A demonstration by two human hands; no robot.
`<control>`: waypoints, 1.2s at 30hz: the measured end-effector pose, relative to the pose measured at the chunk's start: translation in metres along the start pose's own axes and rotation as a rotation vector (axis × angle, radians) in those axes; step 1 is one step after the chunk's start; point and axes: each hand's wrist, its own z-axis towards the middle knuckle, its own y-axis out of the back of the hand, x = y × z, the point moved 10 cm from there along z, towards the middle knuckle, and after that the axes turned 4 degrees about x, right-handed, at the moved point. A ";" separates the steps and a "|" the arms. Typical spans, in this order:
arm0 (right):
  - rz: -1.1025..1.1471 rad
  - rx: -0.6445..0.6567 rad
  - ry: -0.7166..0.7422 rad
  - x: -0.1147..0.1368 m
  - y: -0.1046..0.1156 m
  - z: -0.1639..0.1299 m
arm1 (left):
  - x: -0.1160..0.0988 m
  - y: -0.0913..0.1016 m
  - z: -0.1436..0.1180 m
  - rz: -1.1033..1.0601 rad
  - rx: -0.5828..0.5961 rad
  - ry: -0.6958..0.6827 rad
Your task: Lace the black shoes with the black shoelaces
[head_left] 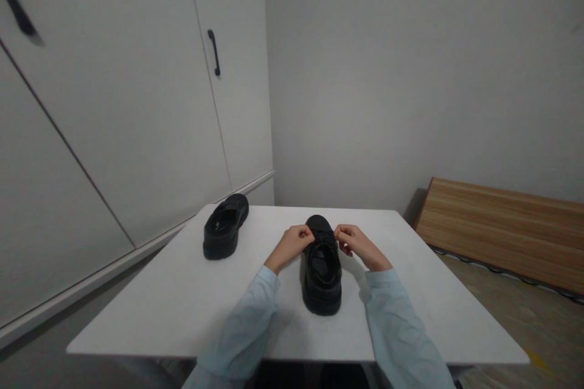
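Observation:
A black shoe (322,276) stands in the middle of the white table (173,291), heel towards me. Both my hands are at its lace area. My left hand (296,241) pinches a black lace on the shoe's left side, fingers closed. On the right side, my right hand (353,243) pinches the other lace end the same way. A second black shoe (225,226) sits apart at the table's far left, untouched. Both my arms wear light blue sleeves.
White wardrobe doors with a black handle (214,52) rise to the left of the table. A plain wall is behind. A wooden board (502,231) leans low against the wall at the right, above a wood-patterned floor.

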 end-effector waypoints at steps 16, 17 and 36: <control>-0.075 0.128 0.077 0.004 -0.011 0.002 | -0.006 -0.004 0.001 -0.060 0.118 -0.088; -0.080 0.118 0.074 0.003 -0.009 0.003 | -0.006 -0.005 0.001 -0.060 0.126 -0.091; -0.003 0.141 -0.001 -0.006 -0.003 0.000 | -0.006 -0.004 -0.001 0.078 0.238 -0.097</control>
